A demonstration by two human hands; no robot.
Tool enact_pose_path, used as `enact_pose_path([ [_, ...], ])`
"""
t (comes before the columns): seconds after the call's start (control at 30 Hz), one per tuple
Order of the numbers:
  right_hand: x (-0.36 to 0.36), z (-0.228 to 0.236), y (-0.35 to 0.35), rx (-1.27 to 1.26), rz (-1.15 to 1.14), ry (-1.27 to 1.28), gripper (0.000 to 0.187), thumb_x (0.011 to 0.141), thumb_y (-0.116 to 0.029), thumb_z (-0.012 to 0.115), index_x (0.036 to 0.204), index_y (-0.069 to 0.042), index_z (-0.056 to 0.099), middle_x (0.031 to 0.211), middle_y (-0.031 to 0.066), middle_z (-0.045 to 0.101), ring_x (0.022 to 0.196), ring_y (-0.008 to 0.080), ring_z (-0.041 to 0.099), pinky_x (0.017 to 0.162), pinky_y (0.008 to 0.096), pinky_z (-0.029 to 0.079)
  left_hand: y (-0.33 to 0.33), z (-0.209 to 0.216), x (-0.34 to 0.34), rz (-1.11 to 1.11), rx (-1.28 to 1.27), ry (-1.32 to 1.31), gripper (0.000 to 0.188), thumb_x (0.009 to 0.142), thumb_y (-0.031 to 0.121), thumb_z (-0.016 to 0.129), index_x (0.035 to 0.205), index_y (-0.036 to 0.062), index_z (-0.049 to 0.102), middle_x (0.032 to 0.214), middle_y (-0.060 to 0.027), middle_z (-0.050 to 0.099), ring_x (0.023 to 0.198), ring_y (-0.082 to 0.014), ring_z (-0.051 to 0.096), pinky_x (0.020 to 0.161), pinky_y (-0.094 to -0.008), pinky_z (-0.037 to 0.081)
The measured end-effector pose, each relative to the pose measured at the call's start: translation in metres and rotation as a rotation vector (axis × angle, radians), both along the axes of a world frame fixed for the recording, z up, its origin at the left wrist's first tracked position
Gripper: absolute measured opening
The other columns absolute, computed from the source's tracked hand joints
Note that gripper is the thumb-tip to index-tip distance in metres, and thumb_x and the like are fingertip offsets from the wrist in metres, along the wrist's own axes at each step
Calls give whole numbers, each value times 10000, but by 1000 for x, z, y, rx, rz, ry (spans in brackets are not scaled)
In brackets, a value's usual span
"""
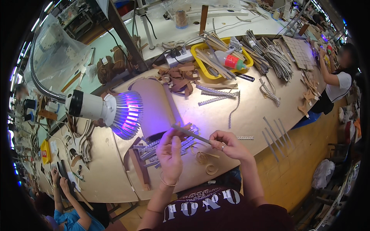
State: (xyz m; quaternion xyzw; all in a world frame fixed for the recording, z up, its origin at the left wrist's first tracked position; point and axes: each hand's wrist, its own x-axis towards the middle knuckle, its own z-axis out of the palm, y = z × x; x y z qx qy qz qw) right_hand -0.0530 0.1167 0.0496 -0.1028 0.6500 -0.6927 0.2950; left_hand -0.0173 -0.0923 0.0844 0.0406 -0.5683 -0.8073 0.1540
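A narrow grey strip (194, 135) slants above the table between my two hands. My left hand (170, 154) has its fingers around the strip's upper left end, with the thumb raised apart from it. My right hand (228, 145) pinches the lower right end between thumb and fingers. Below and behind my left hand lie several grey braided straps (148, 150), partly hidden by it. Curled tan tape offcuts (211, 169) rest on the table close to my right wrist. The glowing purple head of a gooseneck lamp (127, 114) stands to the left of my hands.
A large brown roll (151, 104) lies behind the lamp. Farther back are brown leather scraps (179, 79) and a yellow basket (248, 57) with strips and a bottle. Several grey strips (275, 138) lie at the right edge. Co-workers sit at far right and lower left.
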Motion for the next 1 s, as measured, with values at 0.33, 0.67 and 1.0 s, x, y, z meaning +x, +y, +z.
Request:
enact_pose_path([
  [0.33, 10, 50, -21, 411, -395, 532, 122, 901, -97, 678, 960, 2, 637, 875, 43, 614, 815, 117, 555, 763, 270, 445, 5, 4, -5, 264, -797, 315, 290, 833, -31, 696, 1114, 38, 705, 1087, -131, 720, 890, -173, 701, 816, -301, 506],
  [0.67, 29, 105, -24, 114, -274, 425, 101, 905, -36, 659, 955, 51, 675, 881, 103, 664, 829, 163, 638, 770, 280, 492, 11, 5, -10, 253, -1217, 652, 318, 785, 72, 692, 1098, 114, 727, 1204, -92, 684, 884, -127, 689, 763, -264, 438],
  [1.0, 30, 102, -25, 107, -296, 383, 73, 902, -11, 632, 932, 48, 660, 846, 89, 638, 807, 157, 609, 765, 280, 472, 7, 3, -5, 245, -1350, 665, 330, 794, 147, 701, 1123, 135, 724, 1198, -43, 683, 945, -115, 677, 815, -270, 399],
])
